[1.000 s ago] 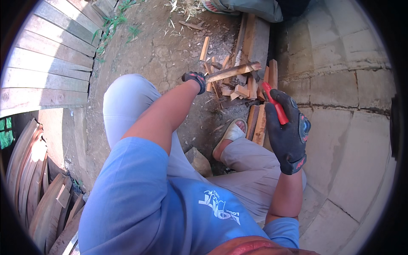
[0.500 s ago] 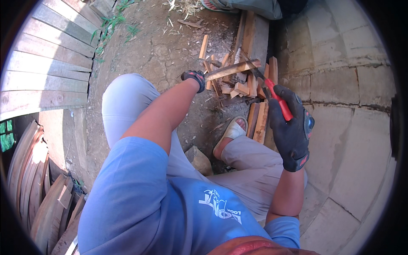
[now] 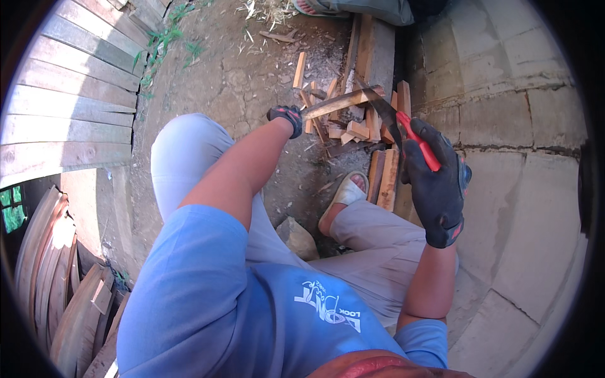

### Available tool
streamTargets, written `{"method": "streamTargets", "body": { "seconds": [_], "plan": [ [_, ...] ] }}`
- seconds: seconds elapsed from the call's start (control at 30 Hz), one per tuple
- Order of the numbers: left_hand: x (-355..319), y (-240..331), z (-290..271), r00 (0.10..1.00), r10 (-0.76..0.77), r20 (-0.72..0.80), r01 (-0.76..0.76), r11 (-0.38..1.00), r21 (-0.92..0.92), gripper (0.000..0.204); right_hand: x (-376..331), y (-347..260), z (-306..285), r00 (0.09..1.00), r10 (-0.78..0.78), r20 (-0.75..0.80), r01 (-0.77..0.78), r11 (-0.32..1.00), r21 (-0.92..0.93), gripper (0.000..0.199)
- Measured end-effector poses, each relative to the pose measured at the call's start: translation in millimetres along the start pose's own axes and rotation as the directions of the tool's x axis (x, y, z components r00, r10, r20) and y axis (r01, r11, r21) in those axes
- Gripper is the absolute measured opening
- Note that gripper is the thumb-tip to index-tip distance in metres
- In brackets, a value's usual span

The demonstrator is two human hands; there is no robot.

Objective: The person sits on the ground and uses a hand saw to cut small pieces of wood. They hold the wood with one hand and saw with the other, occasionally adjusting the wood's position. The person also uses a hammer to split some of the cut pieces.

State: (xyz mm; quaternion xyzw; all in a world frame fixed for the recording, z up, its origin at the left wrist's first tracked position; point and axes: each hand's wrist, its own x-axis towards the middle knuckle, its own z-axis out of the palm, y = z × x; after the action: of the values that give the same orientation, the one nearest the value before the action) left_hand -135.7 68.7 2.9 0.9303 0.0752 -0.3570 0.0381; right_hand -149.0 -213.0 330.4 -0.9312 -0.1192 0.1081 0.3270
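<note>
Ground: bare earth [image 3: 233,82], strewn with shavings, is bordered by a plank wall [image 3: 75,101] on the left and a block wall [image 3: 498,214] on the right.
Wood strip: it is held slanting above a heap of offcuts [image 3: 357,130]; the strip [image 3: 337,106] rises to the right, and whether it is propped from below cannot be told.
Left hand: the gloved left hand [image 3: 287,120] is closed around the strip's near end, with the arm stretched out.
Right hand: the gloved right hand [image 3: 436,183] is wrapped around the red handle of a saw [image 3: 419,142].
Blade: the dark, curved blade [image 3: 386,113] is seen crossing the strip near its far end; how deep any cut runs is too small to tell.
Sawing: the stroke seems best kept long, light and in one line, with the wrist held straight so that the blade is not twisted or pinched.
Steadying: since the strip is gripped far from the blade, chatter is likely; firm support close to the cut would help.
Clearance: the left fingers are kept well apart from the blade, but the sandalled foot [image 3: 345,196] is placed near the heap and should be kept out of the blade's path.
</note>
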Motion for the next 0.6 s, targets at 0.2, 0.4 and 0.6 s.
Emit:
{"method": "streamTargets", "body": {
  "seconds": [0.2,0.4,0.6],
  "plan": [
    [-3,0,-1,0.999,0.033,-0.01,-0.033,0.999,-0.002,0.054,-3,0,-2,0.996,-0.062,0.064,0.063,0.998,-0.01,0.036],
    [7,-3,8,1.0,-0.008,-0.016,0.008,1.0,-0.011,0.056,-1,12,-3,0.984,-0.174,0.043,0.176,0.984,-0.029,0.034],
    [4,-5,9,1.0,0.006,-0.018,-0.007,1.0,-0.029,0.056,-4,11,-15,0.989,-0.145,0.016,0.146,0.989,-0.005,0.035]
  ]
}}
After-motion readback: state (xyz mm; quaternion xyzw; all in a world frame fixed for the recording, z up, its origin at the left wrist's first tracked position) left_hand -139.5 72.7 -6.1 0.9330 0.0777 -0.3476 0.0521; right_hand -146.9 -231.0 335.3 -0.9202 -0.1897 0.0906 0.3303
